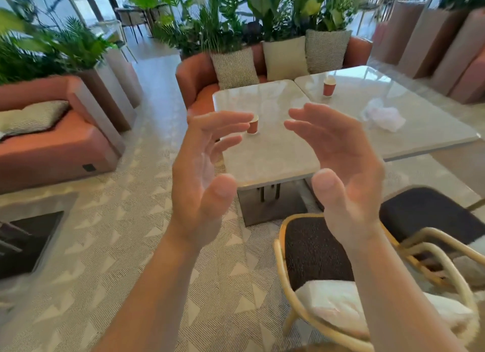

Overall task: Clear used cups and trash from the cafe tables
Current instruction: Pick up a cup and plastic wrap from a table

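Both hands up in front of the chest, palms facing each other, fingers loosely spread. Left hand [207, 168] and right hand [338, 162] are both released and grasp nothing.

Two pale desks stand pushed together ahead. Near cup [253, 124]: reddish paper, upright, long axis vertical, on the left desk [270, 157] toward its left edge. It lies beyond the hands and shows just past the left fingertips. The left hand looks the nearer one, so a straight forward reach on that side should meet it.

Far cup [329, 86]: same colour, upright, pale top (lid or contents, too blurred to tell). It stands on the right desk [425, 99] near the seam between the two, well beyond both hands.

Wad [384, 118]: crumpled white paper or plastic on the right desk, forward and right of the right hand, which is the likely taker. It is well apart from both cups.

Neither hand touches a desk; the person seems to stand short of them, with chairs [315, 252] low on the right.

Writing: none readable. The cups look plain, with no brand or label to be made out.
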{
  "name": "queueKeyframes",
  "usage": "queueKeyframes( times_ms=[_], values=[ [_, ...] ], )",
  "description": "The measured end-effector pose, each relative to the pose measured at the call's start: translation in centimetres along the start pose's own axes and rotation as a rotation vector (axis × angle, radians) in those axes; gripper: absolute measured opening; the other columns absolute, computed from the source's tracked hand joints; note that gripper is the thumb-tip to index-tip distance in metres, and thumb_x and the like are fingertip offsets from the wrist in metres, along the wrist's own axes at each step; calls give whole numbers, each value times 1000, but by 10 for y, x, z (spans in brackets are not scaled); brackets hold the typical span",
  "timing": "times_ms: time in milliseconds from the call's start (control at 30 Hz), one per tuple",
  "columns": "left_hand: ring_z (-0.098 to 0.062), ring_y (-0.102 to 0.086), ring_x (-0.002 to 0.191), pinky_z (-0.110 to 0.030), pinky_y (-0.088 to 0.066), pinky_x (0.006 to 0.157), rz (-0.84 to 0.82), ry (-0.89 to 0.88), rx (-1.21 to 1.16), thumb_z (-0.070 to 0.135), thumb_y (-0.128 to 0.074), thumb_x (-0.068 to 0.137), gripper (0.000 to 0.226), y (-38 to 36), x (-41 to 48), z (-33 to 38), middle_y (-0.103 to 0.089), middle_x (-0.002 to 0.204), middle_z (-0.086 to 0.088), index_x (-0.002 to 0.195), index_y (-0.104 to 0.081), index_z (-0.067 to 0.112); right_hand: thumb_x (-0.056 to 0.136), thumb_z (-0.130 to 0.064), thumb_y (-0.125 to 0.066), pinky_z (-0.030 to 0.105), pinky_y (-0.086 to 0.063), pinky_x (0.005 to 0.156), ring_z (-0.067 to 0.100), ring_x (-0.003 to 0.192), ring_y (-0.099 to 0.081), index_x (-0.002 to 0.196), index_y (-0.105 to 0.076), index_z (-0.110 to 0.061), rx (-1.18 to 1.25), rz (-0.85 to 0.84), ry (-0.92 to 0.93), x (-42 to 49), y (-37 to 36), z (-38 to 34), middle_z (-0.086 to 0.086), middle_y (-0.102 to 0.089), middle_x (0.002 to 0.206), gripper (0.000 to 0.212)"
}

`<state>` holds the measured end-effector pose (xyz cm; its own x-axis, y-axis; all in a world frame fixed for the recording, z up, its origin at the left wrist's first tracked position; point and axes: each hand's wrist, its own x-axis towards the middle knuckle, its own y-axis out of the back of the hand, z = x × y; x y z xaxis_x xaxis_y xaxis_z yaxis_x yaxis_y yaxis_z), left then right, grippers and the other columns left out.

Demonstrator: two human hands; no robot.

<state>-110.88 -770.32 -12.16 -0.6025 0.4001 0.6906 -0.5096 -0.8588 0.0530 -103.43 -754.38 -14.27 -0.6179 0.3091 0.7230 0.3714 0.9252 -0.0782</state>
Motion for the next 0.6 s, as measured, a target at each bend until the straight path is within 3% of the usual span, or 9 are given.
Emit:
queueKeyframes(
  times_ms=[367,600],
  values=[
    [-32,-59,122,-44,-46,102,-40,37,-135,79,-54,87,76,26,110,-152,-59,131,-12,127,-51,15,93,-64,-63,47,-50,108,37,125,-63,142,-44,-2,-132,87,-79,90,4,128,17,-60,138,82],
    [-36,-59,124,-44,-47,103,-68,42,-204,79,-52,89,75,83,211,-252,-59,131,-15,127,-52,15,91,-64,-64,46,-49,108,35,126,-64,143,-45,-8,-229,129,-77,183,-37,220,12,-61,136,79]
  ],
)
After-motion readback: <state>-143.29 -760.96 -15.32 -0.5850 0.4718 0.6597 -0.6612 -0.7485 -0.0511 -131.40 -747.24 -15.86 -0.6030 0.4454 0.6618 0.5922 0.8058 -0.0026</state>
